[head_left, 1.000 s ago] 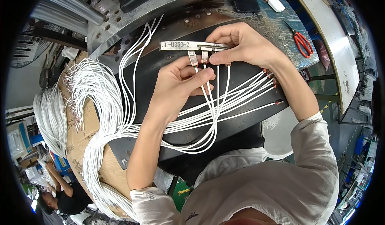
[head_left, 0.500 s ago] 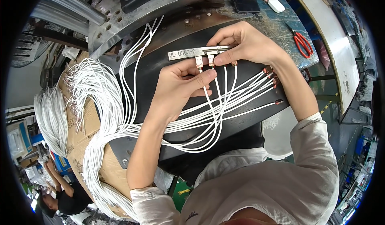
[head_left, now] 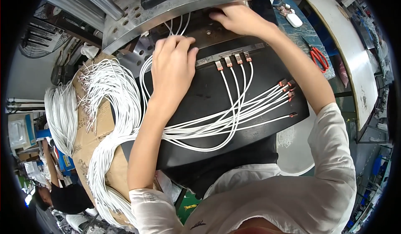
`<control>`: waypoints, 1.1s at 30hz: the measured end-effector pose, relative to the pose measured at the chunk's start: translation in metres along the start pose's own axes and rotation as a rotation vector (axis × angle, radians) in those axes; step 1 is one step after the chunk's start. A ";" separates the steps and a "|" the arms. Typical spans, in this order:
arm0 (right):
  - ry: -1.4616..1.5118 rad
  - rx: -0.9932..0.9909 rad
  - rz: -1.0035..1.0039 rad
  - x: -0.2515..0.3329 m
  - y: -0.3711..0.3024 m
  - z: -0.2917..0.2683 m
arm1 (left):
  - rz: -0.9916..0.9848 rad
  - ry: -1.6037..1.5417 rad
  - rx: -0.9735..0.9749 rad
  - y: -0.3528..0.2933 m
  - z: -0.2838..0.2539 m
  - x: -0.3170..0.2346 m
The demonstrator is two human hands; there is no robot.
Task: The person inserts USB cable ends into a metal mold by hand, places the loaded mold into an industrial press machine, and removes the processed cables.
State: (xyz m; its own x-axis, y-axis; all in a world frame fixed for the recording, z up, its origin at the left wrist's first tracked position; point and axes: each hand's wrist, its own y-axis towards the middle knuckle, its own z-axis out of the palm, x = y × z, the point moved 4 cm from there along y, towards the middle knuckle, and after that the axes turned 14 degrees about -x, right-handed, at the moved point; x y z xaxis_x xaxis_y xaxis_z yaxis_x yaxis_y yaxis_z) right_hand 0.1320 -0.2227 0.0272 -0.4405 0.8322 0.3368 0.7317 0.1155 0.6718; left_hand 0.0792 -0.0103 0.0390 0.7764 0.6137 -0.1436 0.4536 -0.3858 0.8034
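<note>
A metal bar (head_left: 209, 59) with engraved marks lies on the black board (head_left: 200, 94). Several white cables with flat metal plugs (head_left: 229, 61) are seated along its near edge, their leads curving toward me. To the left of the bar my left hand (head_left: 172, 63) hovers, fingers loosely bent and thumb apart, beside white cables (head_left: 181, 24) that run up under the machine. My right hand (head_left: 242, 20) reaches beneath the machine's metal plate (head_left: 167, 10), beyond the bar. Its fingers are partly hidden there, so whether they hold anything does not show.
More plug-ended cables (head_left: 288, 88) fan out on the board's right. Thick bundles of white cable (head_left: 102, 159) lie on cardboard (head_left: 81, 129) at left. Red-handled pliers (head_left: 319, 59) and a white oval object (head_left: 294, 20) rest at right. A person (head_left: 69, 198) is at far left.
Both hands have let go of the bar and plugs, which now lie on the board. The left hand moved up and left; the right went up under the plate.
</note>
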 end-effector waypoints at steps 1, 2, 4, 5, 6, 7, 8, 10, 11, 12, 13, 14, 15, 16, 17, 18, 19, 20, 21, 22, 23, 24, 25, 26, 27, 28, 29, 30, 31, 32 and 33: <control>-0.078 -0.005 0.061 -0.012 0.014 0.012 | 0.000 -0.001 -0.001 0.002 0.013 0.006; -0.155 -0.017 0.119 -0.026 0.028 0.024 | 0.049 0.076 -0.031 0.006 0.022 0.011; 0.042 -0.064 0.122 -0.051 0.049 0.041 | 0.101 0.154 -0.066 0.012 0.036 0.017; 0.242 -0.104 0.125 -0.058 0.057 0.045 | 0.100 0.178 -0.061 0.015 0.041 0.018; 0.441 -0.143 0.127 -0.065 0.060 0.048 | 0.100 0.201 -0.055 0.018 0.047 0.019; 0.447 -0.145 0.120 -0.062 0.061 0.053 | 0.096 0.232 -0.047 0.021 0.049 0.021; 0.277 -0.252 -0.033 -0.057 0.061 0.053 | 0.098 0.241 -0.050 0.024 0.051 0.023; -0.073 -0.461 -0.331 -0.043 0.056 0.049 | 0.023 0.273 0.028 0.030 0.059 0.027; -0.071 -0.463 -0.336 -0.041 0.056 0.047 | -0.015 0.288 0.067 0.033 0.062 0.028; -0.026 -0.413 -0.287 -0.040 0.056 0.045 | -0.016 0.292 0.065 0.033 0.063 0.028; 0.018 -0.362 -0.239 -0.038 0.056 0.042 | -0.021 0.268 0.059 0.033 0.065 0.027; 0.061 -0.310 -0.191 -0.037 0.056 0.040 | -0.026 0.244 0.053 0.033 0.066 0.027; 0.061 -0.312 -0.196 -0.036 0.055 0.037 | -0.029 0.218 0.044 0.033 0.067 0.026; 0.051 -0.292 -0.188 -0.036 0.054 0.035 | -0.029 0.220 0.038 0.033 0.067 0.027; 0.041 -0.271 -0.180 -0.036 0.054 0.034 | -0.027 0.185 0.002 0.034 0.066 0.027; 0.031 -0.250 -0.173 -0.035 0.054 0.033 | -0.026 0.150 -0.035 0.034 0.065 0.028; 0.030 -0.250 -0.179 -0.033 0.053 0.031 | -0.024 0.115 -0.071 0.034 0.063 0.028; -0.039 -0.243 -0.135 -0.025 0.048 0.025 | -0.029 0.115 -0.069 0.032 0.058 0.027; -0.105 -0.239 -0.094 -0.014 0.043 0.021 | -0.044 0.073 -0.055 0.028 0.047 0.024; -0.179 -0.231 -0.050 -0.008 0.036 0.016 | -0.058 0.022 -0.040 0.025 0.036 0.017; -0.180 -0.226 -0.048 -0.001 0.024 0.010 | -0.074 -0.028 -0.026 0.020 0.023 0.009; -0.174 -0.140 -0.015 0.001 0.012 -0.002 | -0.070 -0.081 0.016 0.015 -0.002 -0.012; -0.172 -0.052 0.026 -0.001 -0.003 -0.011 | -0.065 -0.140 0.062 0.004 -0.024 -0.034; -0.178 -0.054 0.028 0.001 -0.018 -0.025 | 0.005 -0.207 0.017 -0.010 -0.050 -0.050; -0.198 0.004 0.011 0.004 -0.034 -0.033 | 0.069 -0.270 -0.028 -0.023 -0.070 -0.053; -0.217 0.063 -0.005 0.004 -0.041 -0.035 | 0.119 -0.221 -0.083 -0.031 -0.084 -0.034; -0.231 0.068 0.006 0.001 -0.044 -0.041 | 0.172 -0.189 -0.137 -0.038 -0.101 -0.008; -0.180 0.045 -0.028 0.002 -0.043 -0.043 | 0.008 -0.104 -0.146 -0.040 -0.113 0.030; -0.106 0.014 -0.073 0.008 -0.036 -0.040 | -0.468 0.014 -0.086 -0.043 -0.134 0.078; -0.043 -0.011 -0.119 0.015 -0.030 -0.039 | -0.646 0.116 -0.144 -0.030 -0.144 0.101; -0.041 -0.009 -0.119 0.022 -0.024 -0.036 | -0.549 0.456 -0.112 -0.029 -0.152 0.129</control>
State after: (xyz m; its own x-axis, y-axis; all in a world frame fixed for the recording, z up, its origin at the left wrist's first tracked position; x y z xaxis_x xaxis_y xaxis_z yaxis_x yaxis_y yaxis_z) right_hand 0.0857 -0.2268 0.0422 -0.5022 0.8343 0.2276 0.6708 0.2097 0.7114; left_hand 0.0991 0.1848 0.0851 0.1787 0.9346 -0.3075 0.6594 0.1182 0.7425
